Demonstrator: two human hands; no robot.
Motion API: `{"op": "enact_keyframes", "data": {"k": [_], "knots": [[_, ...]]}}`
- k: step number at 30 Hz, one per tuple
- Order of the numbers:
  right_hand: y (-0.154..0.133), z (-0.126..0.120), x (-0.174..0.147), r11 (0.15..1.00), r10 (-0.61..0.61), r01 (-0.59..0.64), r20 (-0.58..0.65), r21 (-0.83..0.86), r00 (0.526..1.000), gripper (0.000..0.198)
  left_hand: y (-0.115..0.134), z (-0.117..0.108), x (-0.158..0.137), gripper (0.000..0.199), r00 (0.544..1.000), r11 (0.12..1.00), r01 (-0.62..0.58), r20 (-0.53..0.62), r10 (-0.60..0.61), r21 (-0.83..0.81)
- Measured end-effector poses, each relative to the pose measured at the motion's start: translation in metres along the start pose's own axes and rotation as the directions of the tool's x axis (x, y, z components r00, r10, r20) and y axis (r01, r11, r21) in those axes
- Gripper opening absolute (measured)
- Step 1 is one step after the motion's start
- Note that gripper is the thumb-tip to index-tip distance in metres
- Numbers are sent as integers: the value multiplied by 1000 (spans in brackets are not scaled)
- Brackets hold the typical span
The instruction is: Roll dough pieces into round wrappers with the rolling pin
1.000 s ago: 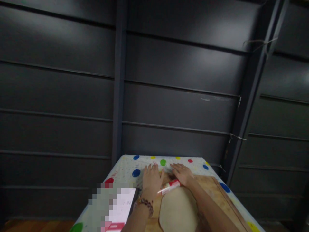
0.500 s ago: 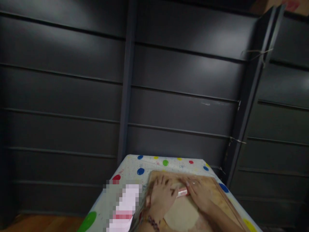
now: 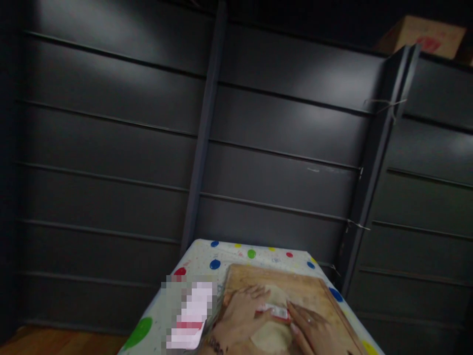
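Note:
A flat round sheet of dough [image 3: 271,337] lies on the wooden board [image 3: 275,274]. Across it rests a rolling pin [image 3: 276,311] with a red-and-white label, its ends covered by my hands. My left hand [image 3: 242,308] lies over the left end, fingers stretched out flat, with a beaded bracelet at the wrist. On the right end presses my right hand [image 3: 310,325], fingers extended and pointing inward. Dough shows on both the far and near sides of the pin.
Beneath the board is a white tablecloth [image 3: 236,254] with coloured dots. A blurred-out white and pink object [image 3: 194,310] lies left of the board. Dark metal panels [image 3: 277,148] rise behind the table, and a cardboard box [image 3: 432,37] sits on top at right.
Both hands and the rolling pin have moved nearer to me over the dough, baring its far part. The view has tilted slightly up, showing more of the box.

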State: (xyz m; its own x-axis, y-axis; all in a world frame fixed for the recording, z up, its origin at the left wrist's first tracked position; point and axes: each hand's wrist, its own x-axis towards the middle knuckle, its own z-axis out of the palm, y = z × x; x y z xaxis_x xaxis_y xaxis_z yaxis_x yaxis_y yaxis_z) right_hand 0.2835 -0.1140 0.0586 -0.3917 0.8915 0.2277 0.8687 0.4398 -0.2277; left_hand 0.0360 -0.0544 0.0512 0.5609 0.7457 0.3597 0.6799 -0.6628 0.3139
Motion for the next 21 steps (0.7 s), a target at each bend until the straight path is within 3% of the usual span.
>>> {"op": "enact_keyframes", "data": {"k": [3, 6, 13, 18, 21], "knots": [[-5, -17, -3, 999, 43, -44, 61, 5, 997, 50, -6, -8, 6, 40, 997, 997, -78, 12, 78, -15], [-3, -22, -9, 999, 13, -11, 54, -46, 998, 54, -12, -12, 7, 44, 988, 988, -154, 24, 155, -16], [9, 17, -20, 971, -153, 124, -131, -202, 979, 50, -21, -6, -11, 56, 971, 972, -234, 53, 233, 24], [50, 31, -37, 956, -78, -23, -332, -291, 940, 54, -25, -19, -16, 61, 989, 988, -140, -42, 142, 61], [78, 27, -57, 981, 73, -138, -401, -136, 913, 51, -27, -40, -18, 86, 973, 974, -225, 66, 223, 16]]}}
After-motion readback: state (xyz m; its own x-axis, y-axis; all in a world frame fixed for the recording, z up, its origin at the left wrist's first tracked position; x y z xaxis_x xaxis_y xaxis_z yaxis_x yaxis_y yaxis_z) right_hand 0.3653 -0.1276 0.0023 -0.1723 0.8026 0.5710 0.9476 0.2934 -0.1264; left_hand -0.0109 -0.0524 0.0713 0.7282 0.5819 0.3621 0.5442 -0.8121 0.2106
